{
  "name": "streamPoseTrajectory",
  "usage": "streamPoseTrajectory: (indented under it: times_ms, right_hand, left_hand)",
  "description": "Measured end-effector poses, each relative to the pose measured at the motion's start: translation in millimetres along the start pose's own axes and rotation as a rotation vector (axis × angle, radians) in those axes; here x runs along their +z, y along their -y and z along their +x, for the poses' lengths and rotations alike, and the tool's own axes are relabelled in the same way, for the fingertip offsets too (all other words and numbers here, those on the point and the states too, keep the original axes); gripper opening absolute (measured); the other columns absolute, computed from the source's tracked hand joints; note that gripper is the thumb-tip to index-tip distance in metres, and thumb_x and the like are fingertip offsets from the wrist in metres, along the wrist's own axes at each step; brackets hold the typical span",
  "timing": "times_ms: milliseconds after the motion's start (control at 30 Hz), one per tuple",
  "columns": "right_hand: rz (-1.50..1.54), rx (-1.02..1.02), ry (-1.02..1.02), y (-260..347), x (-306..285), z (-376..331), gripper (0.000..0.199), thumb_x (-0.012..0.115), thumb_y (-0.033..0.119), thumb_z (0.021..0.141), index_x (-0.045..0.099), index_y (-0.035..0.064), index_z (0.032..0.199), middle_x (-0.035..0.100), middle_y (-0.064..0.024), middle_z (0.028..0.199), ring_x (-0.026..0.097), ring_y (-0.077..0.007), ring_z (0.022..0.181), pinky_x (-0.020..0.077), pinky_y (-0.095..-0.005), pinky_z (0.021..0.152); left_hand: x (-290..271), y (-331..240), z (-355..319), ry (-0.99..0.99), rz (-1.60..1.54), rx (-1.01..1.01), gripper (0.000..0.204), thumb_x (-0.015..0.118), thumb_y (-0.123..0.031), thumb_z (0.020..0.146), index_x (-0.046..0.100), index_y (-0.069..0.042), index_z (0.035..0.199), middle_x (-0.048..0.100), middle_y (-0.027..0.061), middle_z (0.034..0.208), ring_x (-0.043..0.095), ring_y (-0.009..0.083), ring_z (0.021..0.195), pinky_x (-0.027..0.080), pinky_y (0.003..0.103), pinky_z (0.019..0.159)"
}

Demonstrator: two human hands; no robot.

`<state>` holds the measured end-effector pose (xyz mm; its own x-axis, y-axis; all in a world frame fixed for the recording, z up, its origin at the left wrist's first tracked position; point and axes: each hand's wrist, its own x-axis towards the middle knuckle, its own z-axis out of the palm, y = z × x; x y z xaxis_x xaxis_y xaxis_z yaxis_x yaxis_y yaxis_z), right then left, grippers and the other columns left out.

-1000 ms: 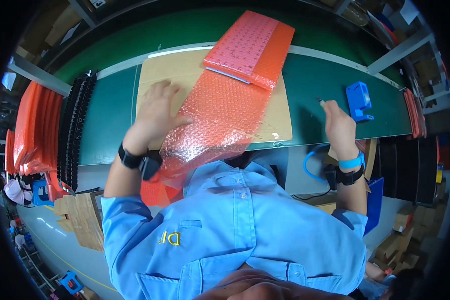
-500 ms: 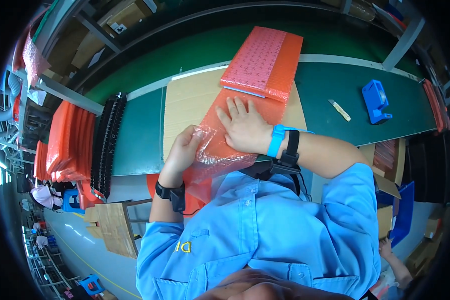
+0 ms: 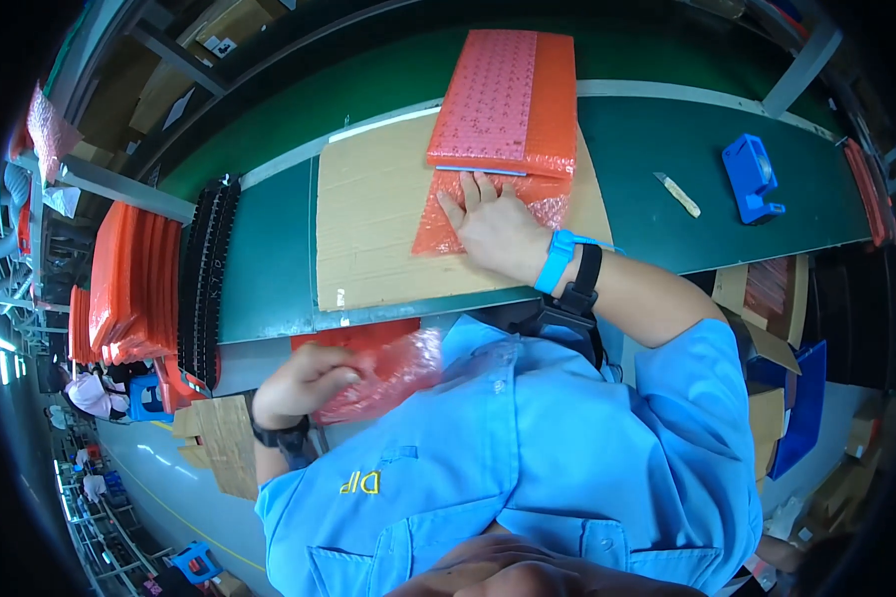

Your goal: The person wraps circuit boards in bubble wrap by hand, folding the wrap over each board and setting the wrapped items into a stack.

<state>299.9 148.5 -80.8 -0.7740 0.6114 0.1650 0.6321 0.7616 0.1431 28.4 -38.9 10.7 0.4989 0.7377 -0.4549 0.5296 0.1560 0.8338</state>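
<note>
A flat package wrapped in red bubble wrap point(image 3: 553, 99) lies on a cardboard sheet point(image 3: 363, 229); a paler pink band runs along it. From its near end a short bubble wrap flap point(image 3: 435, 227) sticks out, with a whitish edge showing at the opening. My right hand point(image 3: 503, 227) rests on this flap, fingers spread and pointing at the package. Below the table edge, close to my body, my left hand point(image 3: 304, 383) pinches a separate crumpled piece of red bubble wrap point(image 3: 393, 373).
Right of the cardboard lie a utility knife point(image 3: 679, 195) and a blue tape dispenser point(image 3: 752, 181). Stacked red bubble wrap pouches point(image 3: 129, 279) and black slotted strips point(image 3: 207, 279) stand at the left. A blue bin point(image 3: 801, 408) and open cartons sit low on the right.
My left hand has drawn back toward my body, and the bubble wrap piece it holds has come apart from the flap. My right hand stays on the flap.
</note>
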Motion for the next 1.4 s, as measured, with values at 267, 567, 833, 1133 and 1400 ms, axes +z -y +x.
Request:
streamPoseTrajectory:
  times_ms: [267, 567, 833, 1133, 1400]
  right_hand:
    - [0.136, -0.061, 0.110, 41, -42, -35, 0.042, 0.052, 0.016, 0.089, 0.056, -0.0015, 0.127, 0.064, -0.0316, 0.109, 0.066, -0.0428, 0.094, 0.0557, -0.0478, 0.072]
    - [0.664, -0.240, 0.105, -39, -66, 25, 0.024, 0.063, 0.025, 0.089, 0.069, 0.0023, 0.085, 0.065, -0.0164, 0.072, 0.065, -0.0337, 0.068, 0.0510, -0.0451, 0.061]
    - [1.295, 0.263, 0.030, -97, -28, -33, 0.039, 0.072, 0.040, 0.086, 0.067, 0.0012, 0.083, 0.066, -0.0044, 0.070, 0.060, -0.0137, 0.060, 0.0482, -0.0313, 0.053]
    - [0.666, 0.641, -0.045, -91, -39, -89, 0.029, 0.074, 0.032, 0.081, 0.065, 0.0050, 0.074, 0.064, -0.0148, 0.068, 0.064, -0.0319, 0.067, 0.0486, -0.0389, 0.059]
    - [-0.036, 1.235, -0.695, -227, -74, -209, 0.034, 0.065, 0.038, 0.089, 0.067, 0.0048, 0.085, 0.066, -0.0164, 0.094, 0.063, -0.0335, 0.080, 0.0502, -0.0423, 0.070]
  left_hand:
    - [48, 45, -25, -0.763, -0.161, 0.263, 0.007, 0.057, 0.002, 0.074, 0.061, 0.001, 0.081, 0.062, 0.0088, 0.086, 0.055, 0.0107, 0.073, 0.043, 0.023, 0.062]
    - [54, -30, 112, -0.845, 0.613, 0.616, 0.026, 0.074, -0.014, 0.077, 0.070, -0.007, 0.102, 0.068, 0.0123, 0.101, 0.069, 0.0278, 0.084, 0.056, 0.033, 0.066]
    - [52, -25, 158, -0.883, 0.731, 0.461, 0.034, 0.074, -0.025, 0.080, 0.070, -0.009, 0.110, 0.065, 0.0109, 0.123, 0.071, 0.0252, 0.082, 0.057, 0.033, 0.067]
    - [50, -59, 178, -0.712, 0.741, 0.398, 0.032, 0.071, -0.018, 0.084, 0.069, -0.008, 0.115, 0.065, 0.0147, 0.122, 0.070, 0.0301, 0.093, 0.057, 0.035, 0.077]
    - [51, -60, 178, -0.773, 0.669, 0.390, 0.030, 0.066, -0.010, 0.087, 0.068, -0.006, 0.116, 0.063, 0.0165, 0.124, 0.069, 0.0309, 0.098, 0.056, 0.036, 0.083]
